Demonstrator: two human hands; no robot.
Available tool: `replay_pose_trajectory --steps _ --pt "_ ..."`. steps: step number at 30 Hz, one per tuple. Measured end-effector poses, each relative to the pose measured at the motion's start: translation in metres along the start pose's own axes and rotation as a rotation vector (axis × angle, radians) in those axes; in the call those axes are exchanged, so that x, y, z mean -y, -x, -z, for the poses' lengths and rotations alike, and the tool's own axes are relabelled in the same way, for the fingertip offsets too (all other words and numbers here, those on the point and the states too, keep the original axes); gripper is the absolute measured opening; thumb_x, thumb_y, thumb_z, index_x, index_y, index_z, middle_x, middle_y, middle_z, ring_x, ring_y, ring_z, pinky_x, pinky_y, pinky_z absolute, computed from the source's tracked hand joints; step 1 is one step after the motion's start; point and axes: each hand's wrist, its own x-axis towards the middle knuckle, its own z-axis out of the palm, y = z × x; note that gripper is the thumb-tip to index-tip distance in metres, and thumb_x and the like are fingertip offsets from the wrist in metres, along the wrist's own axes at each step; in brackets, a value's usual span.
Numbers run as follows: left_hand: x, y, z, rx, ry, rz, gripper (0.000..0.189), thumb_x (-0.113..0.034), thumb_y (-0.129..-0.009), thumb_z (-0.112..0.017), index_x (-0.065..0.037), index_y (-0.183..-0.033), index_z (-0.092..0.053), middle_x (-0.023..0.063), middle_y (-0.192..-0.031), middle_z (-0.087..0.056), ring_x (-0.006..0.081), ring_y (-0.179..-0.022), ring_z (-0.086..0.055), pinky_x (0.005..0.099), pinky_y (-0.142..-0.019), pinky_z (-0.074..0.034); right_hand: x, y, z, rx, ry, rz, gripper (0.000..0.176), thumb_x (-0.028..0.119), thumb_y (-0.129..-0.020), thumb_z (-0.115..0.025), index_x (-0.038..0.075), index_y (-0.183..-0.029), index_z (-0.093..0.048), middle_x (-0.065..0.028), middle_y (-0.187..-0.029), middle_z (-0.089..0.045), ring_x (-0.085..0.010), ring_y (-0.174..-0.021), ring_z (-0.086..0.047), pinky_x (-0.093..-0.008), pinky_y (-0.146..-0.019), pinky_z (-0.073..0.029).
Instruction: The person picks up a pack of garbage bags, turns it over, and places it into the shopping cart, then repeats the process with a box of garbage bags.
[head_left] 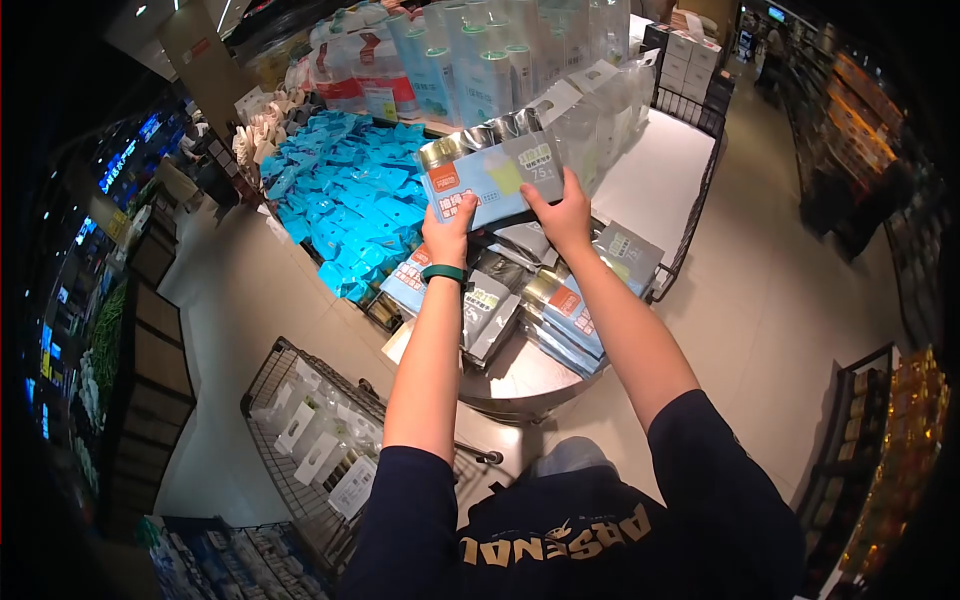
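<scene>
At eight o'clock a wire basket (272, 448) holds clear bags, and toward eleven o'clock a heap of blue packs (350, 205) spreads over the surface (655, 175). Just above centre the left hand (447, 228), a green band (443, 272) on its wrist, has its fingers closed on the lower left edge of a silver-topped pack (490, 172), and the right hand (563, 215) clasps the lower right edge. The pack is held up toward twelve o'clock, over a pile of similar packs (560, 300).
</scene>
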Motion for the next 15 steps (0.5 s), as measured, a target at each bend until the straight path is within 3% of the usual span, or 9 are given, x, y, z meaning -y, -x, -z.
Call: replay_pose_trajectory --steps 2,3,15 --pt "-0.0049 0.0027 -0.0020 -0.016 0.014 -0.006 0.044 -0.030 -0.079 -0.080 -0.002 -0.106 -0.059 0.0065 -0.089 -0.068 0.0127 -0.070 -0.064 0.0272 -0.049 -0.054 -0.0011 -0.0010 -0.0011 0.000 -0.005 -0.009 0.069 0.041 -0.075 -0.078 -0.006 -0.120 -0.054 -0.0237 -0.102 -0.066 -0.0372 -0.094 -0.065 -0.0421 -0.082 -0.051" --pt "-0.0052 0.0021 0.0001 0.018 0.006 -0.001 0.043 -0.031 -0.080 -0.079 -0.006 -0.110 -0.060 0.0049 -0.096 -0.068 0.0136 -0.078 -0.066 0.0286 -0.052 -0.055 -0.0022 -0.0011 -0.0018 -0.013 0.014 0.005 0.069 0.041 -0.075 -0.078 -0.006 -0.120 -0.054 -0.0236 -0.102 -0.067 -0.0370 -0.094 -0.065 -0.0421 -0.082 -0.051" --pt "-0.0044 0.0030 0.0010 0.000 -0.014 0.038 0.044 -0.031 -0.080 -0.079 -0.007 -0.112 -0.059 0.0048 -0.096 -0.068 0.0140 -0.079 -0.066 0.0297 -0.053 -0.055 0.0037 0.0034 0.0018 -0.024 0.034 -0.008 0.072 0.045 -0.075 -0.077 -0.006 -0.121 -0.054 -0.0242 -0.105 -0.066 -0.0363 -0.097 -0.065 -0.0418 -0.084 -0.050"
